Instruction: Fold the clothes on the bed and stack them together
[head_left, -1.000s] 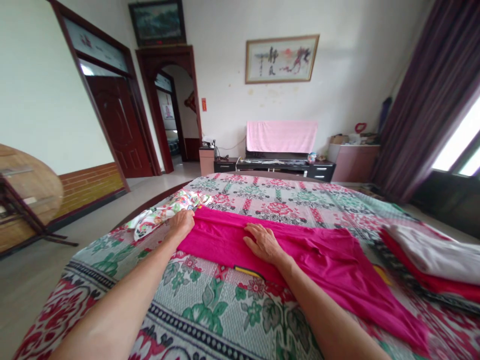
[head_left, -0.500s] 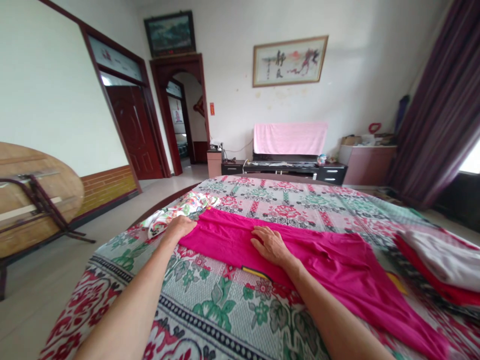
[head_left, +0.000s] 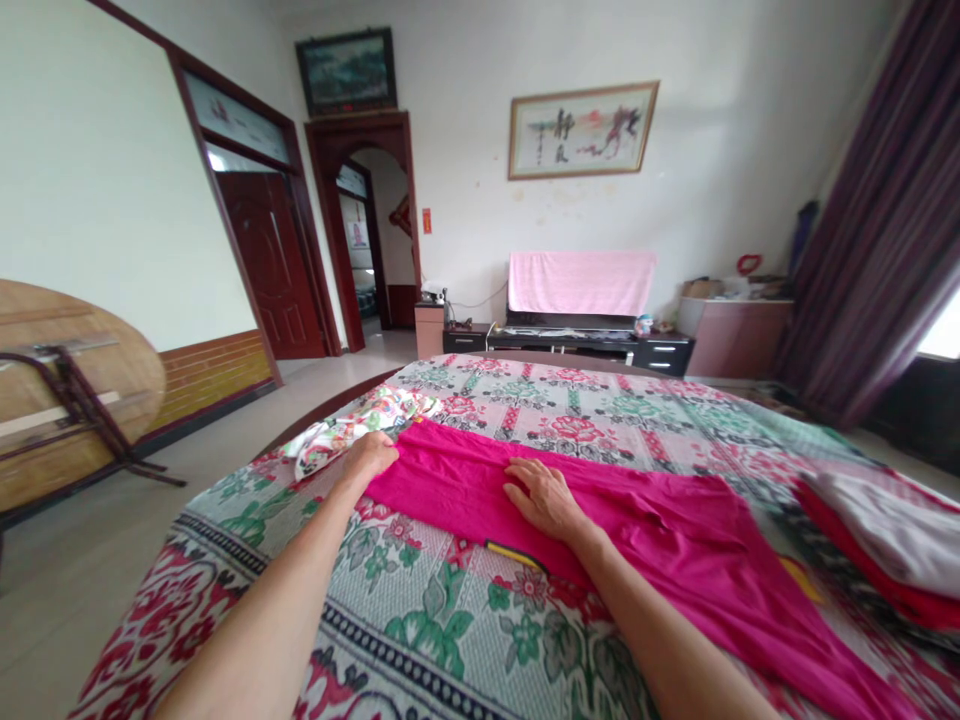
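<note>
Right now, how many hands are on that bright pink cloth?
2: the left hand at the left end of the pink cloth, the right hand flat near its middle.

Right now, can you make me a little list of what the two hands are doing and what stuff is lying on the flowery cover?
Left hand: fingers curled at the left end of the long bright pink cloth; grip not clear
Right hand: open, flat, palm down on the cloth's middle
Pink cloth: spread across the red-and-green flowered cover
Beside left hand: crumpled white flowery fabric
Near right wrist: thin yellow strip, partly under the cloth
Far right: stack of folded white and red clothes
</note>
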